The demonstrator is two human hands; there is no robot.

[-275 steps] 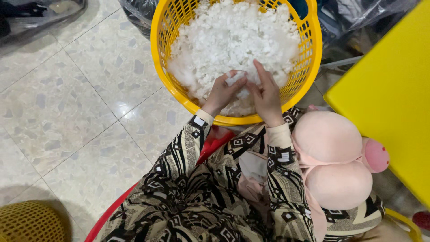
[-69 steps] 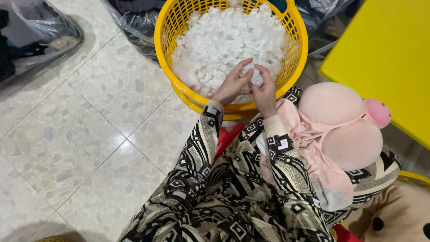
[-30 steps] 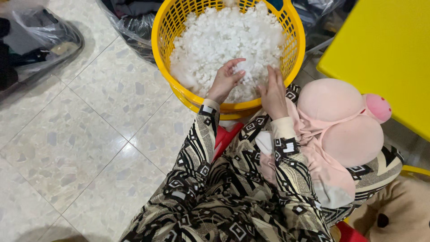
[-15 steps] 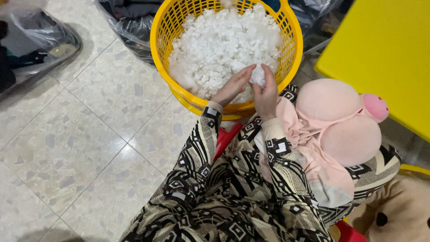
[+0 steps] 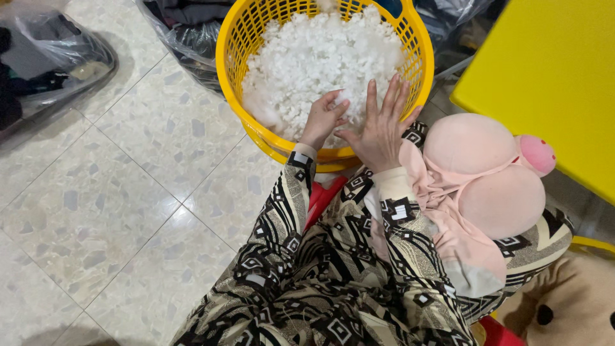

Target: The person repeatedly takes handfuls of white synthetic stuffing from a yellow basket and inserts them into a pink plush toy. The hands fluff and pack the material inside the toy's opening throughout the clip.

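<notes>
Below, white stuffing (image 5: 314,57) fills a yellow basket (image 5: 419,48) on the tiled floor (image 5: 96,192). Left hand (image 5: 323,118) curls narrowly, pinching a tuft at the near edge; right hand (image 5: 381,128) lies flat, fingers spread wide, on the stuffing. Pink plush toy (image 5: 487,179) rests on the lap beside a yellow tabletop (image 5: 551,77).

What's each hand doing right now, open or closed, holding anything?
Left hand: fingers curled into the white stuffing in the yellow basket, gripping a tuft.
Right hand: open, fingers spread flat on the stuffing, holding nothing.
</notes>
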